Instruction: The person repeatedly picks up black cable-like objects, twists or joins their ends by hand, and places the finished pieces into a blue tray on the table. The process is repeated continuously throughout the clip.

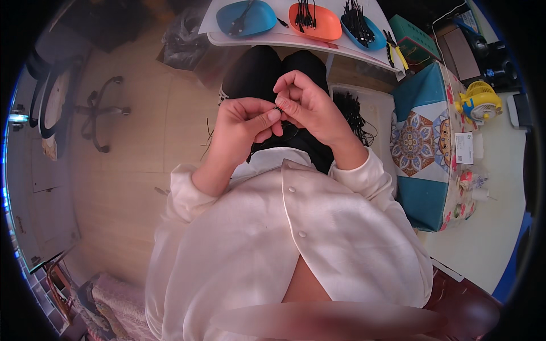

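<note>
Above my lap, my left hand (242, 122) and my right hand (307, 108) meet, fingertips almost touching. Both are closed in a pinch on a thin black cable (278, 108), most of it hidden by the fingers. A tiny spot of red shows at the pinch. Dark strands hang below the hands, hard to tell from the black trousers (253, 71). On the white table ahead, a blue dish (227, 14), an orange dish (331, 24) and another blue dish (375, 35) hold short black cables with plugs. One cable end lies between the first two dishes.
Yellow-handled pliers (400, 55) and a dark-handled tool lie at the table's right corner, by a green box (418, 37). Right of my knees, a pale bin (380, 105) holds a heap of black cables (352, 113). A yellow fan (482, 103) stands farther right; a chair base (102, 108) is left.
</note>
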`<action>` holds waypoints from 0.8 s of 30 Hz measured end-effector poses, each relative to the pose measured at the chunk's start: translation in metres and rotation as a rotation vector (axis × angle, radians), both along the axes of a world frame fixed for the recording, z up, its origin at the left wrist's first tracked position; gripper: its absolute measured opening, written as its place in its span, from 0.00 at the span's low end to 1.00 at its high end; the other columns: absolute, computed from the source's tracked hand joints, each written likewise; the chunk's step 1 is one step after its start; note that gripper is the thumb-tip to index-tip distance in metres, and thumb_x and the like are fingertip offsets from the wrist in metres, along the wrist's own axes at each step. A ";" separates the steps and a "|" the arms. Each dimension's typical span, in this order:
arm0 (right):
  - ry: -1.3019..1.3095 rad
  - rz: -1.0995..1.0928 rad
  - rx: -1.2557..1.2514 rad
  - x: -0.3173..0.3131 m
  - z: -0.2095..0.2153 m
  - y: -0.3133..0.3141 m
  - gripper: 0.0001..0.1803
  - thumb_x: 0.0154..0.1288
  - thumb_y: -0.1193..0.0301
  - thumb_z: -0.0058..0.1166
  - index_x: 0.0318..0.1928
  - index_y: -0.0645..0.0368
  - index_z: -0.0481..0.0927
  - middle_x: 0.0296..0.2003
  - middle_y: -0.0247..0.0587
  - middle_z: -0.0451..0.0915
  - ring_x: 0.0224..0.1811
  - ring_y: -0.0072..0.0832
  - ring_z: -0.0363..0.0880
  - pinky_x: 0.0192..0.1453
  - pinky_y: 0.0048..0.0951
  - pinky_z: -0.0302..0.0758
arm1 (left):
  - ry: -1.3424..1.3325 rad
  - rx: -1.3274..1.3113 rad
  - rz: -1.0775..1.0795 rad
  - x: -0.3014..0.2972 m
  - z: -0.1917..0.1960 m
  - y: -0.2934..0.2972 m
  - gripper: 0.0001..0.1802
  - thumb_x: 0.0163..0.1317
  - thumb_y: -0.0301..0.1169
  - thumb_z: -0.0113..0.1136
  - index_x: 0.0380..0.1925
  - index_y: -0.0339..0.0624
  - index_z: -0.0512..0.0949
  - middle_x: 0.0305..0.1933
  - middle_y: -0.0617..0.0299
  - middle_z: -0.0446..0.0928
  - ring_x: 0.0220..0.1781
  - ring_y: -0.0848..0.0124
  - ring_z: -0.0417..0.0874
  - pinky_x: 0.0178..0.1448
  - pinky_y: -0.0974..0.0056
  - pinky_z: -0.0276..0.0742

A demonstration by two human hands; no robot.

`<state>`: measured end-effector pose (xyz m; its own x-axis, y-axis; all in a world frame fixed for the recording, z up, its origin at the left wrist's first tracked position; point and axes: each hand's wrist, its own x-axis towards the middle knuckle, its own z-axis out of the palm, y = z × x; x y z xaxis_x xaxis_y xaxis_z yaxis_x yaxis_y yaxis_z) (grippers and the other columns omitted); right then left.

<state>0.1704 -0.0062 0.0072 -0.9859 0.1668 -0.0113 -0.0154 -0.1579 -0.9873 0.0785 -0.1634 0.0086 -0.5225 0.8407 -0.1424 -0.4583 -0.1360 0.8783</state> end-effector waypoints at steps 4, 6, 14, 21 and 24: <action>0.018 -0.104 0.067 -0.003 0.003 0.012 0.13 0.77 0.60 0.40 0.41 0.56 0.69 0.26 0.26 0.69 0.22 0.13 0.61 0.23 0.14 0.55 | 0.010 0.012 -0.008 -0.003 -0.001 0.000 0.05 0.63 0.20 0.57 0.33 0.27 0.81 0.23 0.55 0.78 0.17 0.82 0.64 0.20 0.76 0.52; 0.121 -0.114 0.408 -0.001 0.006 0.017 0.22 0.77 0.57 0.36 0.30 0.60 0.68 0.20 0.33 0.66 0.20 0.18 0.63 0.23 0.20 0.59 | 0.046 -0.022 -0.006 -0.004 -0.002 0.001 0.05 0.62 0.20 0.58 0.33 0.27 0.81 0.23 0.55 0.78 0.17 0.82 0.64 0.20 0.76 0.52; 0.268 -0.258 0.951 -0.001 0.007 0.002 0.15 0.67 0.66 0.54 0.26 0.61 0.70 0.19 0.44 0.72 0.18 0.36 0.71 0.22 0.32 0.65 | 0.143 -0.092 -0.008 -0.003 -0.005 0.002 0.05 0.62 0.21 0.59 0.33 0.28 0.82 0.21 0.58 0.77 0.17 0.84 0.64 0.20 0.76 0.52; 0.294 -0.204 1.015 0.012 0.027 0.042 0.11 0.63 0.70 0.59 0.44 0.60 0.80 0.32 0.37 0.77 0.30 0.25 0.74 0.35 0.25 0.72 | -0.032 -0.113 -0.153 -0.018 0.001 -0.011 0.05 0.62 0.21 0.59 0.32 0.28 0.82 0.20 0.58 0.77 0.16 0.83 0.63 0.19 0.76 0.52; 0.471 -0.003 1.205 0.017 0.028 0.032 0.25 0.49 0.69 0.67 0.51 0.56 0.80 0.40 0.37 0.78 0.38 0.34 0.76 0.41 0.30 0.75 | -0.038 -0.128 -0.231 -0.022 0.004 -0.008 0.05 0.61 0.21 0.60 0.31 0.28 0.82 0.20 0.58 0.77 0.16 0.83 0.65 0.19 0.77 0.53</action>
